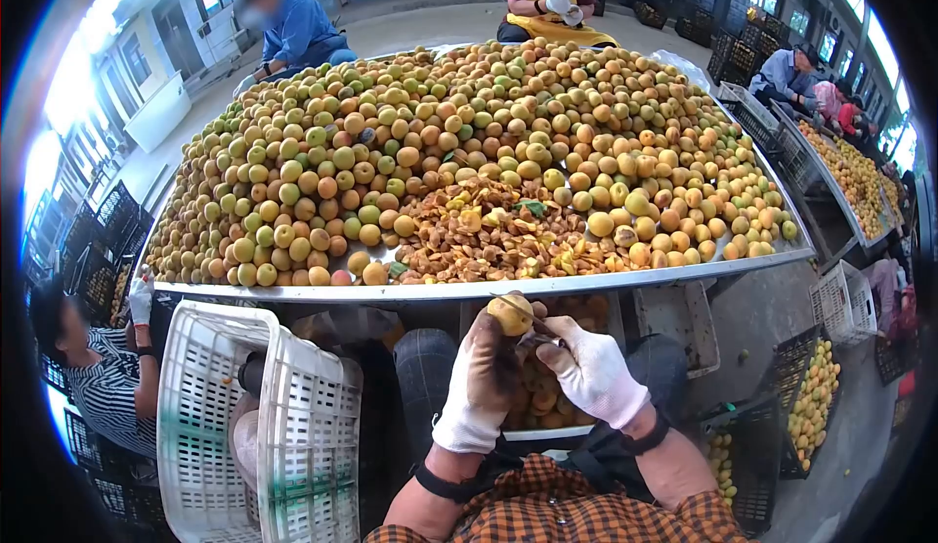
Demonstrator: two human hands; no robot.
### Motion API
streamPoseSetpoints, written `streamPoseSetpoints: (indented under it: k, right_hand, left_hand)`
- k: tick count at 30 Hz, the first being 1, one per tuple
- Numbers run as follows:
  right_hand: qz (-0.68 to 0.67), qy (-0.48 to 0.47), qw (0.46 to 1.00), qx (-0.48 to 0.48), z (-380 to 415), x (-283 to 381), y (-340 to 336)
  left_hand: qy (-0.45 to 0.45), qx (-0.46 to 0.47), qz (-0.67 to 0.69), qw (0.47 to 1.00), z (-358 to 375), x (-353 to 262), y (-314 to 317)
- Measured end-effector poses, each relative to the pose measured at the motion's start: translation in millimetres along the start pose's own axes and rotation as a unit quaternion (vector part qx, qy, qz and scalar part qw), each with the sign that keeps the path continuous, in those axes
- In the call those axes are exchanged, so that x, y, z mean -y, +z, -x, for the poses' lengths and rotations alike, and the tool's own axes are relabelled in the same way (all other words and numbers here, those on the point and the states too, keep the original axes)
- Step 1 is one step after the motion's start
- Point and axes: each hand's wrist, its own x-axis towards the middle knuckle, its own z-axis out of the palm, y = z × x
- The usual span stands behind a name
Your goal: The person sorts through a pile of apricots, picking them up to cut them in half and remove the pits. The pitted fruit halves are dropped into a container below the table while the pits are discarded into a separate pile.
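Note:
My left hand (481,383), in a dirty white glove, grips a yellow apricot (510,315) just below the table's front edge. My right hand (594,365), also gloved, is closed on a small dark blade-like tool (532,339), its tip right at the fruit; most of it is hidden by the fingers. Beyond my hands, a heap of apricots (332,162) covers the metal-rimmed table (420,292). At its front lies a pile of brownish-orange peelings and cut pieces (479,235). Between my knees sits a container of pale fruit (547,401).
A white slatted basket (308,396) stands close on my left. Black crates of apricots (813,401) are on the floor at right, near another white crate (845,301). People sit around the table, including one in blue (303,30) and one in a yellow apron (552,15).

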Motion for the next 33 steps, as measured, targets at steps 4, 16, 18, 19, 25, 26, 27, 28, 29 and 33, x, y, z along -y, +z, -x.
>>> streamPoseSetpoints:
  k: [4,16,18,19,25,26,27,28,29,33]
  right_hand:
    - [-0.009,0.022,1.000,0.008,1,4,3]
    - [0.013,0.159,0.977,0.142,4,8,-21]
    - [-0.040,0.128,0.988,0.074,13,-3,-7]
    - [-0.095,0.097,0.991,0.011,15,-6,0]
    - [-0.147,0.094,0.984,0.028,17,2,-16]
    - [-0.110,0.118,0.983,0.092,16,2,-29]
    - [-0.098,0.111,0.982,0.115,16,-2,-36]
    - [-0.086,0.104,0.981,0.137,17,-5,-40]
    - [-0.114,0.108,0.978,0.136,18,-9,-39]
    - [-0.285,0.166,0.943,0.043,36,-34,-9]
  left_hand:
    - [-0.010,0.004,0.018,1.000,2,1,5]
    - [0.001,0.011,-0.188,0.982,0,-3,-5]
    - [-0.004,0.017,-0.116,0.993,-2,5,6]
    - [-0.009,0.016,-0.041,0.999,-1,11,12]
    - [-0.032,0.084,-0.092,0.992,-8,7,10]
    - [-0.038,0.106,-0.183,0.977,-9,-5,10]
    - [-0.055,0.116,-0.228,0.965,-9,-13,12]
    - [-0.072,0.127,-0.274,0.951,-8,-18,15]
    - [-0.072,0.126,-0.273,0.951,-7,-18,18]
    - [-0.036,0.088,-0.248,0.964,-7,2,27]
